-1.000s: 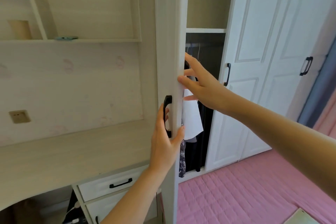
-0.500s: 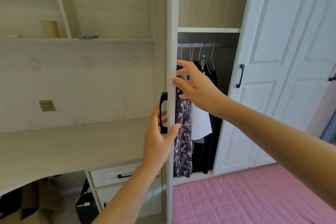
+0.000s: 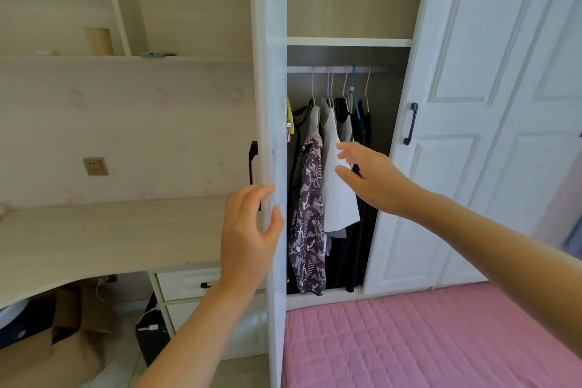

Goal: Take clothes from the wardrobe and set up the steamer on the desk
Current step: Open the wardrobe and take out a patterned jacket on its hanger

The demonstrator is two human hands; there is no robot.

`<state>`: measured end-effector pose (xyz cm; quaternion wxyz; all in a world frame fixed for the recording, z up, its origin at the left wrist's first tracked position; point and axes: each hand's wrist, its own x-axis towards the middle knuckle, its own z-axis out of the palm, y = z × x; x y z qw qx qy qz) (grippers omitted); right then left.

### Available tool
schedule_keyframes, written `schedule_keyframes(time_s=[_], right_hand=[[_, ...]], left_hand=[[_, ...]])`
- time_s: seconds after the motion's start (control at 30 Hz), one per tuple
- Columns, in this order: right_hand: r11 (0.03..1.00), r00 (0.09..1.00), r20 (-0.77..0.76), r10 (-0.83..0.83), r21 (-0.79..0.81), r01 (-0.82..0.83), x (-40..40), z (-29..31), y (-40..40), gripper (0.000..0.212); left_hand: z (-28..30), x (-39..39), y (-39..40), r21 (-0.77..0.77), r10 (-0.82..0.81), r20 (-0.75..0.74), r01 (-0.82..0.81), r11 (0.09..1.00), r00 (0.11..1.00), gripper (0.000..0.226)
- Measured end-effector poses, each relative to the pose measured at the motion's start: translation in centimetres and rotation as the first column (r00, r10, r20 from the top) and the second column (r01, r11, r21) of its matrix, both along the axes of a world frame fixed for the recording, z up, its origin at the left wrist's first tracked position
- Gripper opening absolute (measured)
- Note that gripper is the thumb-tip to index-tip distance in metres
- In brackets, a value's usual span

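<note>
- The clothes point(image 3: 327, 186) hang on hangers from the rail point(image 3: 343, 69) inside the open wardrobe compartment — a white top point(image 3: 338, 198) in the middle, a purple patterned garment point(image 3: 308, 214) just left of it, dark pieces to its right.
- The right hand point(image 3: 374, 179) is in front of the white top with fingers apart and relaxed; it holds nothing, and I cannot tell whether the fingertips touch the cloth.
- The left hand point(image 3: 248, 230) is left of the clothes at the edge of the open door point(image 3: 271, 135), fingers spread and lightly curved round that edge, thumb on the near face.
- Judged step: picking a garment. It would go best by reaching up to the hanger hook and lifting it clear of the rail — not tugging the fabric — while the left hand steadies the door.
- The table point(image 3: 110, 236) lies further left of the door; no steamer shows on it.
- Below the clothes, a pink quilted bed point(image 3: 425, 340).
</note>
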<state>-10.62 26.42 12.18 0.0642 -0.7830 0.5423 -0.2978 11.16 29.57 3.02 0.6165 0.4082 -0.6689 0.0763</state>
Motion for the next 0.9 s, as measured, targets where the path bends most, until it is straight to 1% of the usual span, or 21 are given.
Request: schedule_keyframes(time_s=[0.1, 0.17, 0.23, 0.33, 0.47, 0.57, 0.7, 0.83, 0.9], right_hand=[[0.999, 0.996, -0.076, -0.036, 0.008, 0.037, -1.9, -1.2, -0.4, 0.050], [0.998, 0.991, -0.123, -0.051, 0.020, 0.054, -3.0, -1.9, -0.8, 0.051], [0.997, 0.981, -0.182, -0.066, 0.026, 0.072, -3.9, -2.5, -1.3, 0.052], [0.994, 0.961, -0.257, -0.099, 0.020, 0.108, -5.0, -2.9, -2.6, 0.052], [0.991, 0.947, -0.297, -0.122, 0.018, 0.134, -5.9, -3.0, -5.8, 0.051], [0.989, 0.944, -0.301, -0.134, 0.021, 0.147, -6.1, -2.8, -9.2, 0.051], [0.988, 0.944, -0.299, -0.141, 0.023, 0.155, -6.3, -2.0, -14.7, 0.050], [0.989, 0.957, -0.262, -0.127, 0.043, 0.143, -6.4, -1.1, -20.7, 0.047], [0.987, 0.961, -0.241, -0.132, 0.052, 0.149, -6.5, -0.8, -24.0, 0.042]], left_hand=[[-0.1, -2.1, 0.2, -0.069, -0.047, 0.108, 0.055, 0.996, 0.993, 0.020], [-0.2, -3.7, -0.2, -0.063, -0.085, 0.180, 0.098, 0.993, 0.980, 0.020], [-0.5, -5.3, -1.2, 0.015, -0.109, 0.237, 0.109, 0.994, 0.965, 0.024], [-0.9, -7.5, -3.9, 0.192, -0.092, 0.265, 0.040, 0.981, 0.960, 0.030], [-0.6, -10.2, -8.9, 0.272, -0.004, 0.284, -0.077, 0.959, 0.959, 0.033], [0.0, -11.7, -13.7, 0.318, 0.026, 0.288, -0.121, 0.940, 0.957, 0.033], [0.9, -13.0, -20.7, 0.390, 0.082, 0.245, -0.176, 0.904, 0.966, 0.031], [2.3, -14.2, -27.4, 0.481, 0.117, 0.136, -0.168, 0.861, 0.984, 0.023], [3.1, -14.8, -30.6, 0.525, 0.134, 0.112, -0.173, 0.833, 0.985, 0.020]])
